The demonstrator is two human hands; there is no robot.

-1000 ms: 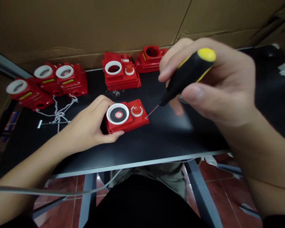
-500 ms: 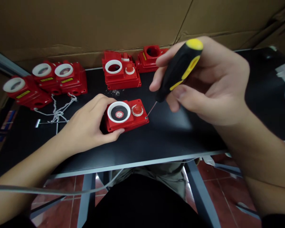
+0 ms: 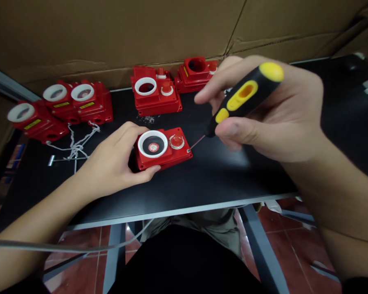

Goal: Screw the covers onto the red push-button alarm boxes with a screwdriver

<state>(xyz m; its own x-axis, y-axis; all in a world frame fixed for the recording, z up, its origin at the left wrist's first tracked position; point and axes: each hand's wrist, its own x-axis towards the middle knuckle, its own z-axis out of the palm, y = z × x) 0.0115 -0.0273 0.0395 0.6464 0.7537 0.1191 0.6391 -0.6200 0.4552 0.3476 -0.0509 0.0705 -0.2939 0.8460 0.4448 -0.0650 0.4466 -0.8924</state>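
A red box with a white ring, a black disc and a red button lies on the black table. My left hand is wrapped round its left end, thumb along the front edge. My right hand grips a black and yellow screwdriver. The thin metal tip of the screwdriver rests on a screw at the box's front right corner.
Several more red boxes stand behind: one with an empty white ring, one open-topped, others in a row at the left. White string lies near them. Cardboard walls the back. The table edge runs close to my body.
My right hand has turned the screwdriver handle, tilting it upright and back over to the right, while the tip stayed on the same screw. My left hand and the box have not moved.
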